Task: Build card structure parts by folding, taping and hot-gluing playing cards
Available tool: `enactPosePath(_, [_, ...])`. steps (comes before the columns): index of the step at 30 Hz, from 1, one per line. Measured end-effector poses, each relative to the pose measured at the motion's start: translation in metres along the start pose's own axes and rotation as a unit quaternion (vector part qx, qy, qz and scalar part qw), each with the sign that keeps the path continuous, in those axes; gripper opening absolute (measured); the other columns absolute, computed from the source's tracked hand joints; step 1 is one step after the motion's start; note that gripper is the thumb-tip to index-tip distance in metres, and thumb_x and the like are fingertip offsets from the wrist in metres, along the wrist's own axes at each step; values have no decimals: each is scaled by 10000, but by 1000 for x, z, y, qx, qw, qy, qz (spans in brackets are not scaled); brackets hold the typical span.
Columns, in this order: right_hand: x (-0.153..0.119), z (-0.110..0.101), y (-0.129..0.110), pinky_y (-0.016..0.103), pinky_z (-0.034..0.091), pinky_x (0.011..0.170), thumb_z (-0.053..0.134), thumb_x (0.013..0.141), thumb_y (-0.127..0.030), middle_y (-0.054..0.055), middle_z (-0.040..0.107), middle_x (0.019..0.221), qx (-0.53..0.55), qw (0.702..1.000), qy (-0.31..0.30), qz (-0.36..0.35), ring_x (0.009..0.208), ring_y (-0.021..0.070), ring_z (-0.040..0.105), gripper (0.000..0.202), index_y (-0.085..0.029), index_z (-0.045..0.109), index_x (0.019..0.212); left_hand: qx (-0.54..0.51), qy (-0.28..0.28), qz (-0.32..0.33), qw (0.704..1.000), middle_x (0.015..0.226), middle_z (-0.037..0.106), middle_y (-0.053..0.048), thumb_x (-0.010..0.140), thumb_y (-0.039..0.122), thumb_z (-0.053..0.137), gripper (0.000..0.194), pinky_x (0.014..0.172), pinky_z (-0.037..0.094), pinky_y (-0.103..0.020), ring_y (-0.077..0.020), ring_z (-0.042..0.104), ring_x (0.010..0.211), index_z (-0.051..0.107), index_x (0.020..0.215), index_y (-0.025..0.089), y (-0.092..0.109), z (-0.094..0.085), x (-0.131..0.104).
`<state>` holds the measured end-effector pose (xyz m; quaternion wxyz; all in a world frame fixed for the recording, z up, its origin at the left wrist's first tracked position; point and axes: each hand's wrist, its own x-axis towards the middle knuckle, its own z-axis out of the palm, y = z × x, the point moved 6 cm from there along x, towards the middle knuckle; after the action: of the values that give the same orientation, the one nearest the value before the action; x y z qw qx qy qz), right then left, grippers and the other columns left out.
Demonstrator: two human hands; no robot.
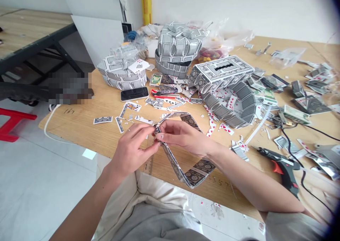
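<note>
A band of joined playing cards [174, 160], bent into an angular loop with dark patterned backs, is held over the table's front edge. My left hand [135, 147] pinches the loop's left corner between thumb and fingers. At the same corner my right hand [183, 136] grips the band from inside, its thumb close to the left fingertips. The wrist of that hand hides part of the loop's right side. Cut card strips [103, 120] and a face card [132, 106] lie just beyond my hands. Under the band shows part of a clear ruler [148, 165].
A phone [134, 93], a red cutter [166, 96] and a card-covered box with a slot [223, 71] lie farther back. Lidded card baskets [180, 44] stand behind, near a round open card basket [239, 117]. At right, a glue gun [283, 168] trails a black cord.
</note>
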<state>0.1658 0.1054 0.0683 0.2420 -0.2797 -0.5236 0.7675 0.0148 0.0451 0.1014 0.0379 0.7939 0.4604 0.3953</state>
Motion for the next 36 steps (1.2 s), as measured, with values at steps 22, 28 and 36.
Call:
enactPosePath(22, [1,-1,3,295,407,757,920,857,-529,-30,607,836,-20,999,-8,-24,779,136,540,442,-178,652,849,16,-10,-10,1000,1015,763,-40,917,116,758,264,903,613,-339,-210,747,974,670,1147,210,7,-3,10])
enactPosePath(28, [2,-3,7,291,396,736,953,800,-546,-30,604,832,-30,999,-6,-17,771,140,518,477,-174,659,854,-6,-16,-6,1000,1033,774,-45,907,102,746,249,919,605,-346,-216,751,977,678,1122,207,4,-1,10])
enactPosePath(36, [1,-1,4,293,427,740,905,859,-555,-29,612,827,-55,998,-5,-28,755,135,547,456,-173,658,847,15,-37,-6,999,1030,740,-56,903,124,742,267,895,597,-348,-226,735,982,627,1135,193,5,-3,9])
